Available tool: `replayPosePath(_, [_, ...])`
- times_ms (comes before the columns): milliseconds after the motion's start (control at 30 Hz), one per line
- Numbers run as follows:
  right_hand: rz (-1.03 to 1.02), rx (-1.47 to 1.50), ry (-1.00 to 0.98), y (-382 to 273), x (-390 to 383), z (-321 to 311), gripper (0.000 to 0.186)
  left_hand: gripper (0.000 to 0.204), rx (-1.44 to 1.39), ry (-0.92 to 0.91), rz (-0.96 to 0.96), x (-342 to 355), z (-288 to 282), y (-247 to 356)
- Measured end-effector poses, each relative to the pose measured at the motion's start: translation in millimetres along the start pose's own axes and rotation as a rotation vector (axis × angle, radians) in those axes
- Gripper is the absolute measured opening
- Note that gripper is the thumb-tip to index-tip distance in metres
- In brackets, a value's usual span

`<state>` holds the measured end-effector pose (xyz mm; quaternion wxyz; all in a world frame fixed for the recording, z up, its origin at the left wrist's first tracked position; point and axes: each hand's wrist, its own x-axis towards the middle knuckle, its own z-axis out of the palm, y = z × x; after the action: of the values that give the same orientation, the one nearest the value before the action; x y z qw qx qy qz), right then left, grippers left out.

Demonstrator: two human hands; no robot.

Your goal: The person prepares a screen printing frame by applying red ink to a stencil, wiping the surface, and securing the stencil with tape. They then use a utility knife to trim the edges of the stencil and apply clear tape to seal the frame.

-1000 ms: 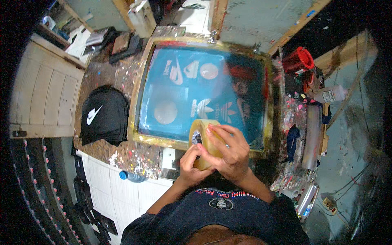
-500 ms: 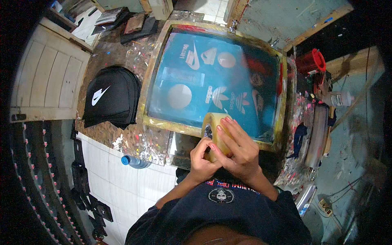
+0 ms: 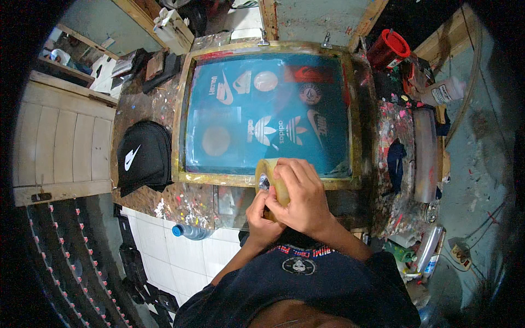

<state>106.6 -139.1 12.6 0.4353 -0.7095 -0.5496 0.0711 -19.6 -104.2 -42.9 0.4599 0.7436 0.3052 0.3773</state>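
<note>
Both my hands grip a wide roll of yellowish clear tape (image 3: 264, 166) at the near edge of a screen-printing frame (image 3: 216, 179). My left hand (image 3: 261, 220) is closed at the roll's lower left side. My right hand (image 3: 299, 198) wraps over its right side, with its thumb near my left fingertips; whether they pinch the tape's end is too small to tell. The blue mesh (image 3: 219, 158) inside the frame carries pale and reddish stencil shapes: logos, lettering and circles.
Black cut pieces with a white mark (image 3: 146, 153) lie left on the paint-spattered table (image 3: 191, 205). A red container (image 3: 385, 49), white bottle (image 3: 443, 93) and long squeegee-like bar (image 3: 424, 156) are at the right. A water bottle (image 3: 191, 232) stands below the table edge, near a wooden door (image 3: 65, 147).
The camera view has shifted, moving the surroundings within the picture. Both hands stay on the tape roll, with my right fingers slightly more bent over it than half a second ago.
</note>
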Motion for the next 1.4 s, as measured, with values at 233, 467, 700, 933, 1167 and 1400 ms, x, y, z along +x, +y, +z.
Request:
replayPosePath(233, [-0.018, 0.059, 0.121, 7, -14, 1, 0.023, 0.041, -0.018, -0.066, -0.086, -12, 5, -4])
replayPosePath(467, [0.083, 0.117, 0.126, 8, -17, -3, 0.029, 0.026, -0.012, -0.038, -0.051, -6, 10, -2])
replayPosePath(700, [-0.038, 0.035, 0.139, 13, -20, 1, 0.03, 0.028, -0.026, -0.055, -0.029, -4, 8, 1])
replayPosePath(933, [0.016, -0.011, 0.073, 8, -14, -3, 0.027, 0.031, -0.023, -0.054, -0.009, -3, 6, -1])
replayPosePath(1167, [-0.009, -0.043, 0.099, 9, -19, -3, 0.028, 0.033, -0.031, -0.089, 0.02, -3, 8, -3])
replayPosePath(1400, [0.006, -0.025, 0.123, 13, -27, -3, 0.027, 0.033, -0.027, -0.1, 0.057, -4, 10, -6])
